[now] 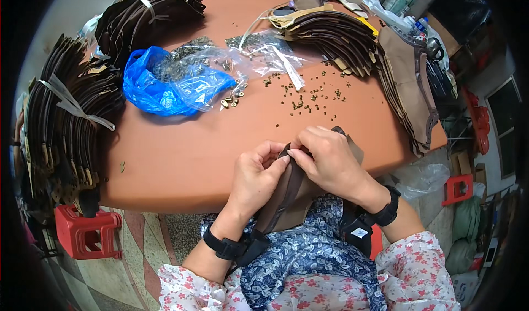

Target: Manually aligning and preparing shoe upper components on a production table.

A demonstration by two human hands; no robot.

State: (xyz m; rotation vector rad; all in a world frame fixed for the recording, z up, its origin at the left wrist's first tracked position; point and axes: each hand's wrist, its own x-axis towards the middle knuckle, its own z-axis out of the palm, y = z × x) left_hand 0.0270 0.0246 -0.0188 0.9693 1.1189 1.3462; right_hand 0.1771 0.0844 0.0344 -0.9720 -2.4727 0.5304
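Note:
A brown shoe-upper piece with a darker edge strip (289, 195) lies across my lap and rises to the table's front edge. My left hand (254, 177) pinches its upper edge between thumb and fingers. Close beside it, my right hand (329, 161) is closed on the same edge, thumb and forefinger pressed together. Any small part between the fingertips is too hidden to make out. Beyond my hands, small brass-coloured metal fittings (313, 97) are scattered over the table. More fittings lie in and beside a clear plastic bag (195, 90) set in a blue plastic bag (144, 90).
Tied bundles of dark brown pieces stand at the left (69, 112), back left (149, 22) and back right (333, 38) of the orange-brown table (165, 170). Flat brown pieces (406, 82) are stacked along its right edge. Red stools stand at left (85, 231) and right (458, 188).

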